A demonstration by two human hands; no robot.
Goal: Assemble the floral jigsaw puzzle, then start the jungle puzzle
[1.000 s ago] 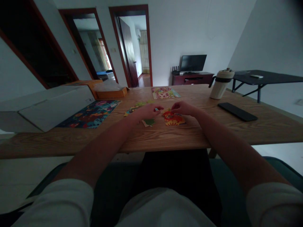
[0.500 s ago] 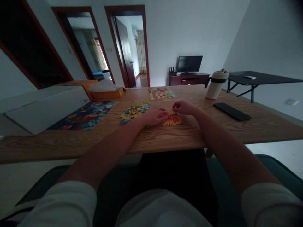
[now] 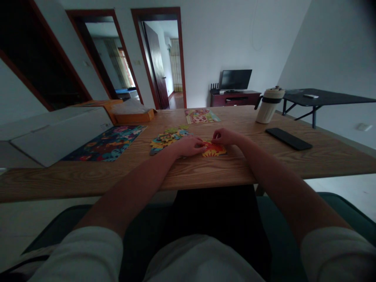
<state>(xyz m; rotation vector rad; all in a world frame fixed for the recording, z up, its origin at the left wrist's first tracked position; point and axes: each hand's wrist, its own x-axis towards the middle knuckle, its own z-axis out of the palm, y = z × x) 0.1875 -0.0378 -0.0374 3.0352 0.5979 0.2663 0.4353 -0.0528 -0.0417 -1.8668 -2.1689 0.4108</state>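
On the wooden table, a small red-and-yellow joined patch of jigsaw puzzle (image 3: 213, 149) lies between my two hands. My left hand (image 3: 189, 146) rests at its left edge, thumb and fingertips drawn together on the pieces there. At the upper edge of the patch, my right hand (image 3: 225, 136) is closed in a pinch on a puzzle piece, mostly hidden by the fingers. A heap of loose puzzle pieces (image 3: 166, 139), yellow, blue and green, sits just left of and behind my left hand.
A dark patterned sheet (image 3: 110, 143) lies left beside a white box (image 3: 61, 131). Behind it stands an orange box (image 3: 133, 117) holding clear plastic. A picture sheet (image 3: 201, 116) lies at the far edge. To the right are a cream tumbler (image 3: 268, 107) and a flat black object (image 3: 288, 138).
My right hand has come down slightly onto the upper edge of the puzzle patch. My left hand's fingers have drawn back and bent, uncovering more of the red pieces.
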